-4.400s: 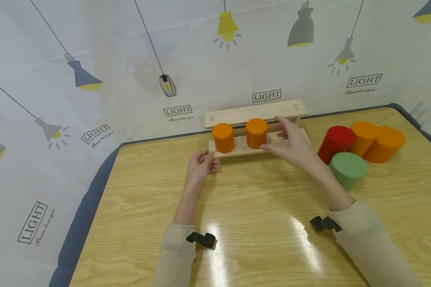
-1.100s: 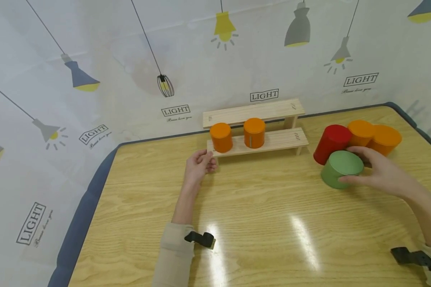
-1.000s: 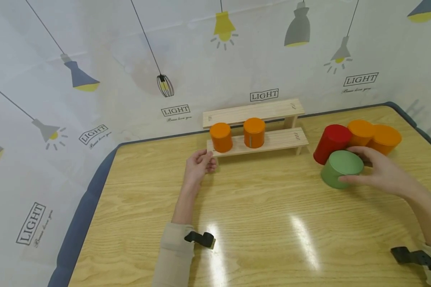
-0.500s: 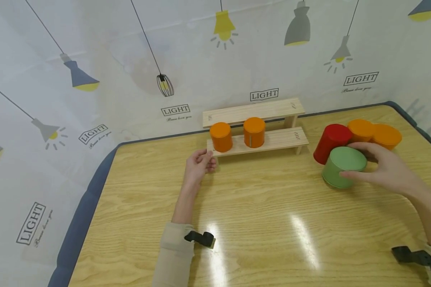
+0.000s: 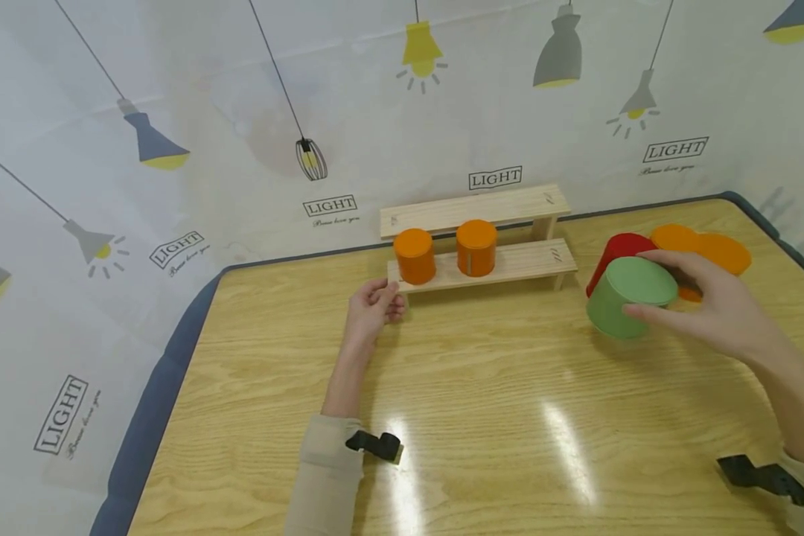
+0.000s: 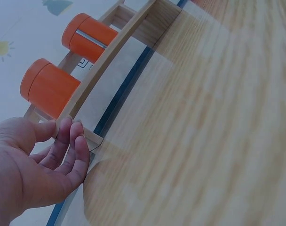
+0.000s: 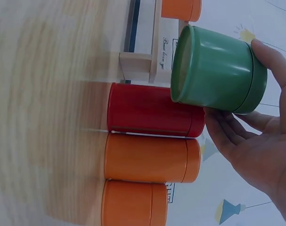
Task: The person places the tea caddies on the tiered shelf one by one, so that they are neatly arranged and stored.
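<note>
- One green canister (image 5: 630, 298) is in the right hand (image 5: 717, 305), tilted and raised off the table (image 5: 275, 387), to the right of the wooden rack (image 5: 476, 211)
- Right fingers are spread to the canister's width and hold it high, thumb on one side and the others opposite, close to the lid seam; if the lid is loose, I judge the body could slip out of it
- Just behind stand a red canister (image 7: 152, 109), a tall orange canister (image 7: 145, 157) and a short orange canister (image 7: 126, 203); whether the green one touches the red is hard to tell, but a sideways swing could knock the red over
- Left hand (image 5: 370, 309) has its fingers narrowed in a pinch on the left end of the lower shelf (image 5: 529, 260); a tug there could likely skew the rack
- On that shelf a left orange canister (image 5: 415, 258) and a strip-marked orange canister (image 5: 476, 249) stand upright, a little apart; a jolt might slide or tip them
- Carried leftward too low and at this tilt, the green base could catch the shelf's right end
</note>
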A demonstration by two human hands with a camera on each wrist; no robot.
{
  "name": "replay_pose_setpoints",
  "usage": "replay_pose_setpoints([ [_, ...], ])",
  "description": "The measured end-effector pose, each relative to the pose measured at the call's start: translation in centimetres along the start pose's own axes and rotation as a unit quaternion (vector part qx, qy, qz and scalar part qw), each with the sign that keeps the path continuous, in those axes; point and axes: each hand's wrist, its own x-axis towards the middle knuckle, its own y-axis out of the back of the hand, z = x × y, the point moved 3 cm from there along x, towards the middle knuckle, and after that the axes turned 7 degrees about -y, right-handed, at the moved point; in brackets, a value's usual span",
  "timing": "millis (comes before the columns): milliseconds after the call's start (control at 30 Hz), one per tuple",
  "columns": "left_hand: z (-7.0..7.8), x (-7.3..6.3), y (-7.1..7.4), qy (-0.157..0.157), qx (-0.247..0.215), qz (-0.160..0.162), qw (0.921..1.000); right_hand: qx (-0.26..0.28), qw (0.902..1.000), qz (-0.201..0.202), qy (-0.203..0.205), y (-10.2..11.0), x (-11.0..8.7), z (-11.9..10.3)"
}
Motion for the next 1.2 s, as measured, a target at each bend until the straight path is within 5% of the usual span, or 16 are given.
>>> replay_pose_setpoints([
  [300, -0.1, 0.1, -0.3, -0.003, -0.004, 0.001, 1.0000, -0.011, 0.9994, 0.030, -0.017, -0.4, 0.8, -1.7],
  [1200, -0.2, 0.2, 0.1, -0.002, -0.001, -0.005, 1.0000, 0.022, 0.9969, 0.072, 0.020, -4.1, 4.7, -5.3],
])
